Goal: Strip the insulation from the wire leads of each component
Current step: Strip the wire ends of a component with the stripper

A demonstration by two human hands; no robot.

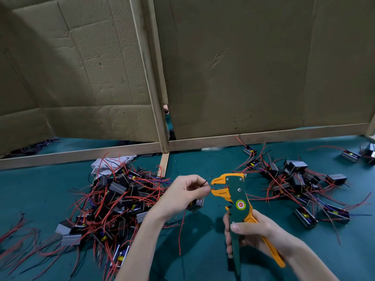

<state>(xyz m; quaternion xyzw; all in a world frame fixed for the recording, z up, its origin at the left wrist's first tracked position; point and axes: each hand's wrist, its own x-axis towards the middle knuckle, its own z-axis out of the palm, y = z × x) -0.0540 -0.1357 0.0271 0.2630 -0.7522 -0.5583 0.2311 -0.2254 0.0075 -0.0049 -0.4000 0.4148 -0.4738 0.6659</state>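
Note:
My right hand (255, 232) grips the handles of a green and orange wire stripper (237, 197), held upright with its orange jaws (220, 187) pointing left and parted. My left hand (182, 194) pinches a component's thin leads right at the jaws: a black lead (207, 180) sticks up to the right, and a red lead tip sits between the jaws. The small boxy component (195, 205) hangs under my left palm, mostly hidden, with a red wire (182, 232) dangling below it.
A large pile of black components with red wires (113, 199) lies left on the green table (203, 250). A looser group of components (298, 183) lies right. A white cloth (107, 164) sits behind the left pile. Cardboard walls on wooden rails (81, 154) close the back.

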